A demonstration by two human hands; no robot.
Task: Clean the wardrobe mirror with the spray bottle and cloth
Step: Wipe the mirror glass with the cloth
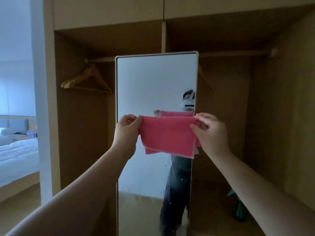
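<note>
Both bare forearms reach in from the bottom corners, hands raised in front of the mirror (153, 86). Left hand (127, 132) has its grip pinched closed on the upper left corner of the pink cloth (167, 135); right hand (210, 132) has its grip pinched closed on the upper right corner. Cloth is folded over, stretched flat between the two hands, lower edges hanging loose, held at mid-height of the mirror; cannot tell if it touches the glass. Mirror stands upright in a pale frame within the open wooden wardrobe (255, 108). Droplets speckle the lower glass. Wooden hangers (87, 80) hang on the rail to the left. Dark green object (239, 208), maybe the spray bottle, sits low right, partly hidden behind the right forearm. Bed (17, 157) at far left.
</note>
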